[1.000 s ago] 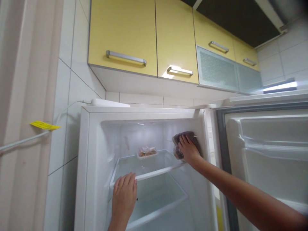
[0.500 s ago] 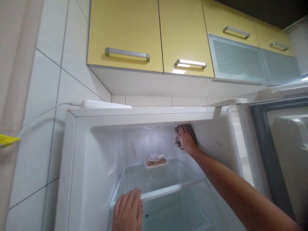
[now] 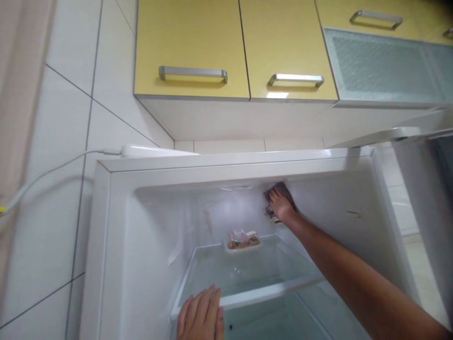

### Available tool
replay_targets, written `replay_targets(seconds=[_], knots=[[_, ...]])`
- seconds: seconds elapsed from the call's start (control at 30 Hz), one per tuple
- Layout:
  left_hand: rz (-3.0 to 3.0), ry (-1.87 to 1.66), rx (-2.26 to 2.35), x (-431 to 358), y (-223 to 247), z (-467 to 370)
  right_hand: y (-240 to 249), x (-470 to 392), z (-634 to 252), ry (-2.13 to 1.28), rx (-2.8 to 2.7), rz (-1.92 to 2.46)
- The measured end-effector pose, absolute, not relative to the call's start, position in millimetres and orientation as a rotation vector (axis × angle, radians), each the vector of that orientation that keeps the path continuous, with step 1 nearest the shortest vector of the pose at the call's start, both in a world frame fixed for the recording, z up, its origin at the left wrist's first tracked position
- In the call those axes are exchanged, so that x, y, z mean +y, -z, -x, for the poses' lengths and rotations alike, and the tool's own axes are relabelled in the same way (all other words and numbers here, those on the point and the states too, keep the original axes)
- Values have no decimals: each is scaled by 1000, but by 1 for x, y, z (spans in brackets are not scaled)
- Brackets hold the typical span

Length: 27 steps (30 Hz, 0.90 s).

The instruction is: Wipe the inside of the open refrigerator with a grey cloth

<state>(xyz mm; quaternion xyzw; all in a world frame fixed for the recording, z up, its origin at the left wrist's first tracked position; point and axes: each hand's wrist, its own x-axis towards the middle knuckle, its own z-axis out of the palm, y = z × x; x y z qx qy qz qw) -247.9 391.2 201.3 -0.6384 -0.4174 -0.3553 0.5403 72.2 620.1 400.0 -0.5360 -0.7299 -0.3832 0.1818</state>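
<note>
My right hand reaches deep into the open fridge. It presses a dark patterned cloth against the upper back right corner of the inner wall, its fingers closed on the cloth. Part of the cloth hangs below the hand. Low in the view, my left hand lies at the front edge of the glass shelf, fingers stretched out and side by side with nothing visible in them. Its wrist is cut off by the frame's lower edge.
A small white tray of wrapped food stands at the back of the shelf. The fridge door is swung out on the right. Yellow cabinets hang above. A white cable runs along the tiled wall at left.
The view has shifted, so the fridge and cabinets look larger and further right. The cloth and my right hand stay in the same corner. My left hand remains by the shelf edge.
</note>
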Motion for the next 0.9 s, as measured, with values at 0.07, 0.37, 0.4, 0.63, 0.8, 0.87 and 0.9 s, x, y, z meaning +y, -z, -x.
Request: replay_targets(seconds=[0.07,0.37,0.4,0.63,0.8,0.87,0.9], knots=[[1522,825,-970,387,-207,249,-401,600,-77,1145,-2053,1501],[1593,961,-1070,370,-215,234,-417,491,-101,1385,-1967,1524],[1607,969,-1091,368,-215,233,-417,479,-103,1399,-1960,1536],[1655,996,-1174,361,-219,228,-416,399,-120,1470,-1864,1609],[1662,1016,-1165,360,-221,228,-411,368,-131,1479,-1838,1598],[1663,1025,-1162,360,-221,227,-409,373,-129,1435,-1821,1590],[1661,1025,-1163,360,-221,227,-408,379,-126,1411,-1807,1590]])
